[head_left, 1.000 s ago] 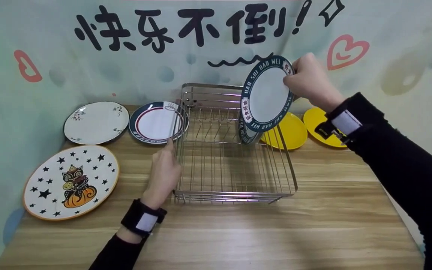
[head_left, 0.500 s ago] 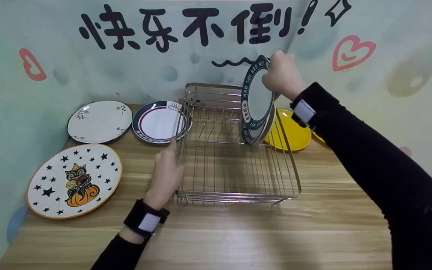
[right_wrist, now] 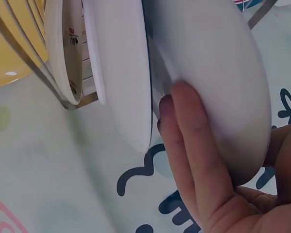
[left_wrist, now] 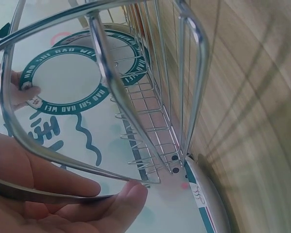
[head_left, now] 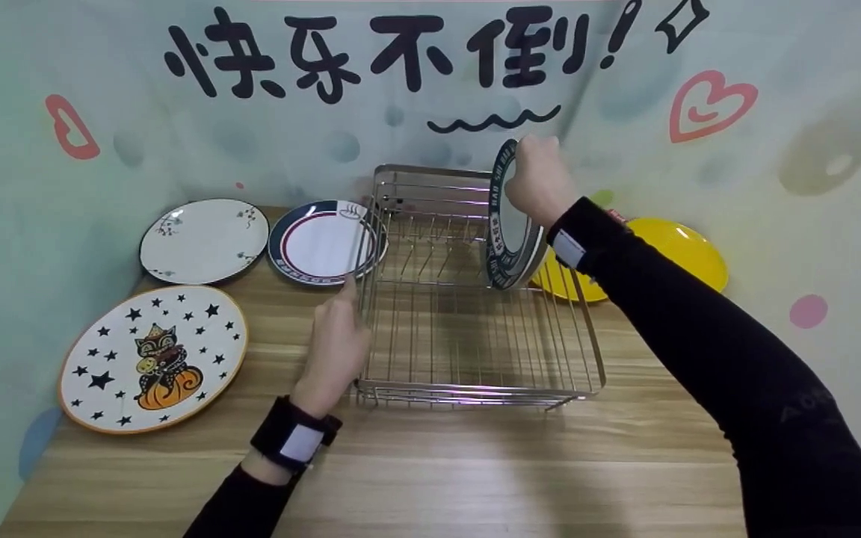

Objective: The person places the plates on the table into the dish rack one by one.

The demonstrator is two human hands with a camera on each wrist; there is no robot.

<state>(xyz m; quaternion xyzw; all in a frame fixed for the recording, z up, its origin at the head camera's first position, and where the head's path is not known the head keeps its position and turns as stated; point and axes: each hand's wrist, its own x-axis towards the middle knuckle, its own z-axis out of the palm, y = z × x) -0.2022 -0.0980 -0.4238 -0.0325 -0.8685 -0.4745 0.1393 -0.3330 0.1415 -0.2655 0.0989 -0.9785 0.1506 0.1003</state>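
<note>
My right hand [head_left: 542,179] grips the upper edge of a white plate [head_left: 511,213] with a dark teal lettered rim. The plate stands nearly upright over the right part of a wire dish rack [head_left: 475,390]. In the right wrist view my fingers [right_wrist: 196,131] lie against the plate's white underside [right_wrist: 228,63], with the thumb on the other side. Right beside it stands another white plate [right_wrist: 123,73] in the rack; the left wrist view shows a matching teal rim on this plate [left_wrist: 130,53]. My left hand [head_left: 335,347] pinches the rack's left rail between thumb and fingers.
Left of the rack lie a blue-rimmed plate [head_left: 326,243], a floral white plate [head_left: 202,240] and a large star-patterned plate [head_left: 154,359]. To the right are yellow plates [head_left: 681,250], partly behind my right arm. A printed backdrop [head_left: 326,142] stands behind the wooden table [head_left: 430,471].
My right hand has moved left and down with the teal-rimmed plate, which has turned more edge-on and come beside the racked plate. My left hand keeps its hold on the rack.
</note>
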